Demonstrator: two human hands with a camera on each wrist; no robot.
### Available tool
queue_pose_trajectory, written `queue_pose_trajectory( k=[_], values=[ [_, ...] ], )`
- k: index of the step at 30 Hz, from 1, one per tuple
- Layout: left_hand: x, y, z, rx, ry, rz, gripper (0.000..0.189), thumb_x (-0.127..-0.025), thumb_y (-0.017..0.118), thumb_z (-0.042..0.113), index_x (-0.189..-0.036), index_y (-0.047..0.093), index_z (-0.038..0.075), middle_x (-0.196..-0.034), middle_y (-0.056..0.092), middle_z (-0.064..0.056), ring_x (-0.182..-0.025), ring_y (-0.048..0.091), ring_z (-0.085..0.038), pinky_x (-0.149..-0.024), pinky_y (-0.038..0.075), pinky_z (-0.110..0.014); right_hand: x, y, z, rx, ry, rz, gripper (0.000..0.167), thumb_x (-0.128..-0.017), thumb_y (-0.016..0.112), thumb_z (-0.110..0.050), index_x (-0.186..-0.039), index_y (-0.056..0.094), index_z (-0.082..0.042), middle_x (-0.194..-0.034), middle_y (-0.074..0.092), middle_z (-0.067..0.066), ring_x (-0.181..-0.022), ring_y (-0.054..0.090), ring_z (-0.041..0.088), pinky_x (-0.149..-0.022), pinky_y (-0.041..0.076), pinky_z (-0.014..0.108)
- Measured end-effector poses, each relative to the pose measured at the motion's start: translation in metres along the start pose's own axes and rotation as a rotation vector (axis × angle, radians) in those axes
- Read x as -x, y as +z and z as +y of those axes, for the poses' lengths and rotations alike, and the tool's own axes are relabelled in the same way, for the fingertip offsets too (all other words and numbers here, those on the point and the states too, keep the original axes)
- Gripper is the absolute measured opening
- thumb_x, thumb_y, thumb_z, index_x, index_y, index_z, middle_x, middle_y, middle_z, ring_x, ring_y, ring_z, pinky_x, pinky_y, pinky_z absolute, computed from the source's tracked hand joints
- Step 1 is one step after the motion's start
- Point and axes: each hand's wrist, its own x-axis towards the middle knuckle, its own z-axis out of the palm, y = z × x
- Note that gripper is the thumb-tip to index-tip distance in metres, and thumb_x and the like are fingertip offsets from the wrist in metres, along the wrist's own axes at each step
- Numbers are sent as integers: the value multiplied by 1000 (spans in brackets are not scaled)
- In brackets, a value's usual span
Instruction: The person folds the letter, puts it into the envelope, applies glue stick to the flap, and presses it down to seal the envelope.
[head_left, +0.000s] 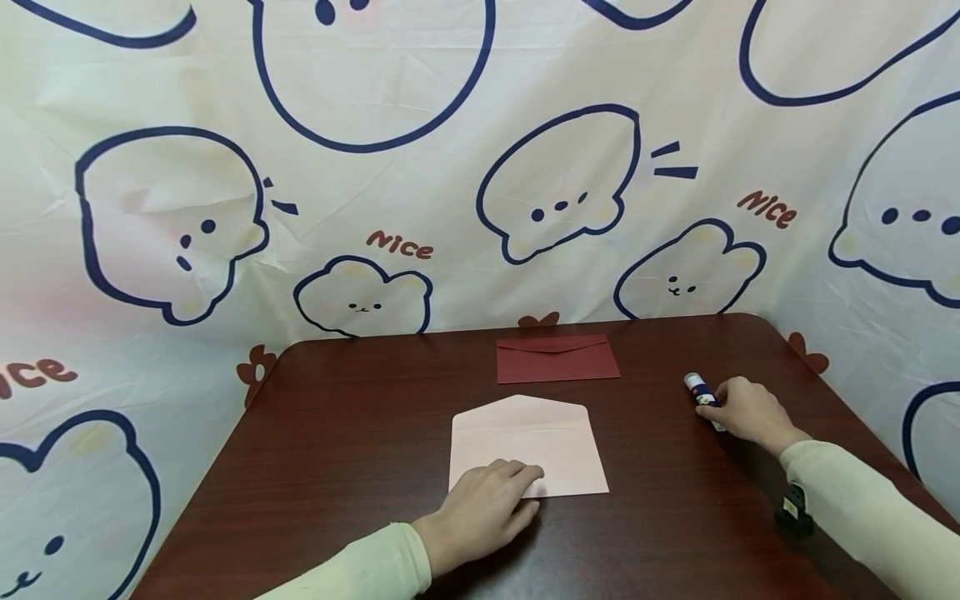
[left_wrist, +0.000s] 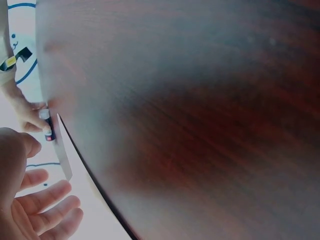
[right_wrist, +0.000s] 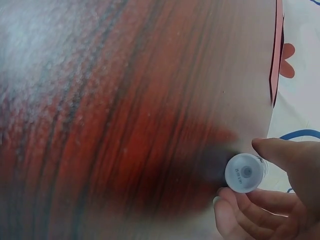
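A pale pink envelope (head_left: 517,446) lies with its flap opened out, pointing to the far side of the table. My left hand (head_left: 487,508) rests on its near left part, fingers loosely extended; the left wrist view shows this left hand (left_wrist: 40,200) beside the envelope's edge. Off to the right, my right hand (head_left: 753,412) holds a glue stick (head_left: 699,387) with a white cap between thumb and fingers. From the right wrist, the glue stick's round white end (right_wrist: 244,173) faces the camera, with the right hand's fingers (right_wrist: 260,210) below it and the thumb above.
Behind the pink envelope lies a dark red envelope (head_left: 558,362), its flap folded down. Both rest on a dark brown wooden table (head_left: 360,433). A white cloth (head_left: 435,183) with cartoon drawings hangs around the back and sides.
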Motion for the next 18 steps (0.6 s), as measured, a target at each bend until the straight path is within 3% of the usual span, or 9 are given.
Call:
queue_pose_trajectory(
  k=[18],
  values=[
    [1,0,-2,9,-5,18,28,-94,68,30,-119,65,18,-107,72,6,-96,69,-10,-72,57,-28,2,-11,-1,-2,-5,23,52,-95,67,-35,-110,65,14,-86,70,19,-70,59,21,-57,49,33]
  ],
)
